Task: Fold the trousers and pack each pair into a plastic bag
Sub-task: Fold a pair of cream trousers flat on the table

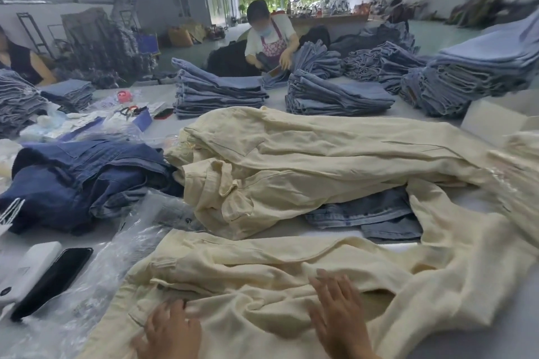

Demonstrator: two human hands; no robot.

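Observation:
A cream pair of trousers [262,277] lies spread and rumpled on the table right in front of me. My left hand [170,329] grips a bunched fold of its fabric near the waistband with curled fingers. My right hand [339,312] lies flat on the same pair, fingers straight and together, pressing the cloth. Behind it sits a heap of more cream trousers [306,160]. Clear plastic bags [116,256] lie crumpled at the left, partly under the cream pair.
Dark blue trousers [84,181] are piled at the left; a denim pair [367,213] shows under the cream heap. A black phone [55,280] and white device [29,274] lie front left. Stacks of folded jeans [218,93] stand behind, where a person [268,38] works.

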